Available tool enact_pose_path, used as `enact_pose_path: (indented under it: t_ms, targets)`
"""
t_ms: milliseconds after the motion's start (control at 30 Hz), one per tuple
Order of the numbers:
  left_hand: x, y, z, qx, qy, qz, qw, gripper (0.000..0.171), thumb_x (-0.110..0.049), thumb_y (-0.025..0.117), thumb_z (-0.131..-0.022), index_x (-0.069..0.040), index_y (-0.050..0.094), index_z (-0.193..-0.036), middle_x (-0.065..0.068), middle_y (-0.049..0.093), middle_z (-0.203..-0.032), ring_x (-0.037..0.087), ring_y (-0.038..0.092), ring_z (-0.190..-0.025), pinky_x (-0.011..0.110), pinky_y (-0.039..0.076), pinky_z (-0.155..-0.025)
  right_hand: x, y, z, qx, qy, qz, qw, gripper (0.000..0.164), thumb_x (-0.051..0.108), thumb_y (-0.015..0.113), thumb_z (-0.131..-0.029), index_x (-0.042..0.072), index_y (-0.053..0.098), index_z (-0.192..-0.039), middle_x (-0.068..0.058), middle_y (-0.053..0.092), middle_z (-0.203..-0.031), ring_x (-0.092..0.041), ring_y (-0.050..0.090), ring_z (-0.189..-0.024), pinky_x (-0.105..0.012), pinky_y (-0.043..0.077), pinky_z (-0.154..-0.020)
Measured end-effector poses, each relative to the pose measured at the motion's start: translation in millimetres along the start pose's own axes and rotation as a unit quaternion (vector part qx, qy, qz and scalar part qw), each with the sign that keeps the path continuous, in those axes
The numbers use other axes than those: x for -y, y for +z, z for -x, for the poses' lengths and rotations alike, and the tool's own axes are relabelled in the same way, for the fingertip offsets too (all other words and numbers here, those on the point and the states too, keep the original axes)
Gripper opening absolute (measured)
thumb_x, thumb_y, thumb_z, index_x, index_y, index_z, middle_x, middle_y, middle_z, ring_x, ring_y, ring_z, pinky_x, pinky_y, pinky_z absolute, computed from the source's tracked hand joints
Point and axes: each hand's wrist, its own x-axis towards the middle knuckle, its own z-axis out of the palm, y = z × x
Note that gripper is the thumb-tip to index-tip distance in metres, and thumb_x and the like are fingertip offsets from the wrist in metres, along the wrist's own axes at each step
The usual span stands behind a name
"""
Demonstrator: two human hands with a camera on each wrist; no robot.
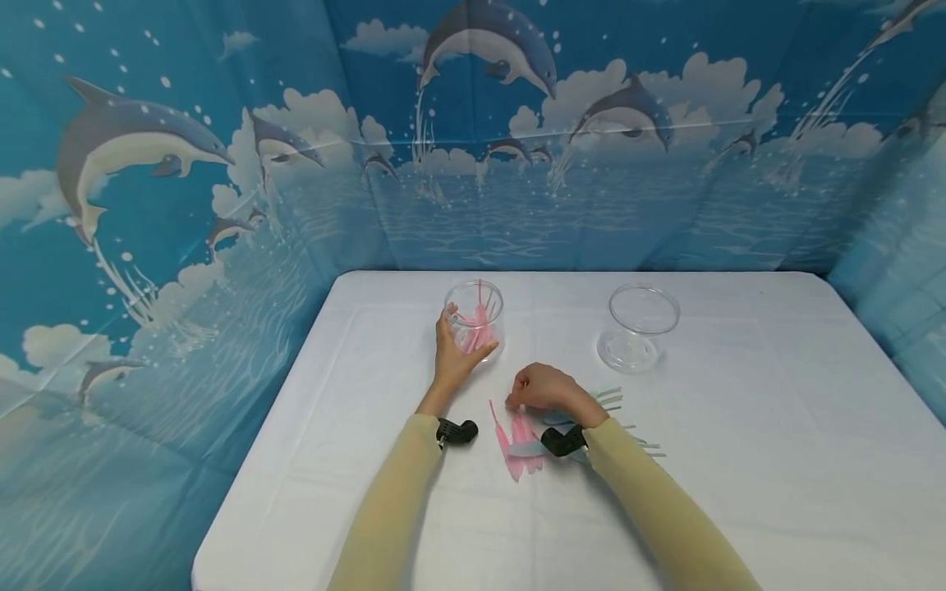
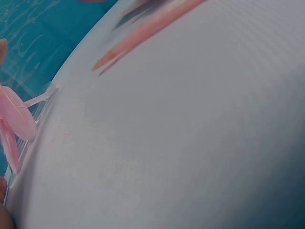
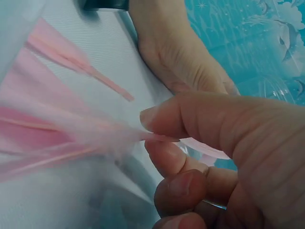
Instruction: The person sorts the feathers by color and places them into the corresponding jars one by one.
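Note:
My left hand [image 1: 452,359] holds a clear glass jar [image 1: 499,322] at the back of the table, thumb on the near side and fingers round its left. Several pink feathers [image 1: 480,327] stand inside the jar, stems up. Nearer to me, my right hand [image 1: 545,387] pinches the stem of a pink feather [image 3: 107,129] between thumb and index finger. Under and beside that hand lie other pink feathers [image 1: 506,447], and a pale grey-blue feather [image 1: 525,449] crosses them. In the left wrist view only the jar's edge and some pink feathers [image 2: 18,114] show.
A second clear glass jar [image 1: 628,351] with a wide rim stands at the back right. Green-grey feather stems [image 1: 610,400] stick out past my right wrist. White cloth covers the table [image 1: 769,427], and a dolphin-print curtain [image 1: 473,217] hangs behind it.

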Motion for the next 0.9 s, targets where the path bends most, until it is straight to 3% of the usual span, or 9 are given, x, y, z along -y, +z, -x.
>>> enact_pose_path:
  t_ms: [367, 500, 633, 767, 833, 900]
  targets:
    - [1.2, -0.5, -1.4, -0.001, 0.002, -0.004, 1.0, 0.108, -0.03, 0.085, -0.071, -0.019, 0.013, -0.151, 0.005, 0.025, -0.149, 0.022, 0.027, -0.135, 0.044, 0.025, -0.107, -3.2, -17.6, -0.4, -0.027, -0.033, -0.05, 0.998, 0.018, 0.031, 0.069, -0.085, 0.014, 0.067, -0.08, -0.001, 0.05, -0.065, -0.014, 0.04, -0.052, -0.027, 0.033, -0.048]
    - [1.2, -0.8, -1.9, -0.003, 0.002, -0.004, 1.0, 0.109, -0.03, 0.085, -0.07, -0.02, 0.013, -0.151, 0.004, 0.025, -0.149, 0.022, 0.027, -0.135, 0.044, 0.026, -0.107, -6.2, -23.3, -0.9, -0.07, -0.034, -0.067, 0.995, 0.021, 0.034, 0.066, -0.088, 0.013, 0.069, -0.089, -0.003, 0.056, -0.075, -0.017, 0.044, -0.059, -0.03, 0.036, -0.052]
    - [0.4, -1.0, -0.4, 0.001, 0.001, -0.004, 1.0, 0.109, -0.031, 0.085, -0.07, -0.017, 0.013, -0.151, 0.005, 0.025, -0.149, 0.023, 0.027, -0.135, 0.045, 0.025, -0.107, -6.5, -30.6, 1.2, -0.136, -0.04, -0.082, 0.987, 0.023, 0.034, 0.066, -0.089, 0.012, 0.07, -0.091, -0.003, 0.054, -0.068, -0.018, 0.043, -0.057, -0.031, 0.034, -0.051]
    - [0.0, -1.0, 0.9, 0.005, 0.0, -0.002, 1.0, 0.109, -0.03, 0.084, -0.071, -0.016, 0.012, -0.151, 0.005, 0.024, -0.149, 0.023, 0.026, -0.135, 0.047, 0.025, -0.107, 0.0, -41.1, 4.5, -0.218, -0.066, -0.119, 0.967, 0.023, 0.031, 0.065, -0.09, 0.008, 0.07, -0.091, -0.004, 0.047, -0.058, -0.02, 0.04, -0.051, -0.032, 0.032, -0.048]
    - [0.2, -0.8, 0.8, 0.006, 0.0, 0.0, 1.0, 0.109, -0.03, 0.085, -0.071, -0.017, 0.012, -0.151, 0.004, 0.024, -0.149, 0.022, 0.025, -0.136, 0.047, 0.024, -0.107, 4.5, -46.8, 3.9, -0.267, -0.082, -0.147, 0.949, 0.024, 0.031, 0.065, -0.09, 0.007, 0.07, -0.09, -0.002, 0.045, -0.056, -0.019, 0.039, -0.049, -0.032, 0.032, -0.048]
    - [0.7, -0.2, 0.1, 0.007, 0.0, 0.001, 1.0, 0.109, -0.031, 0.085, -0.071, -0.018, 0.011, -0.151, 0.003, 0.023, -0.15, 0.022, 0.024, -0.136, 0.046, 0.024, -0.107, 10.2, -52.6, 2.1, -0.317, -0.107, -0.185, 0.924, 0.024, 0.03, 0.065, -0.091, 0.006, 0.069, -0.09, -0.003, 0.044, -0.056, -0.018, 0.038, -0.047, -0.032, 0.031, -0.047]
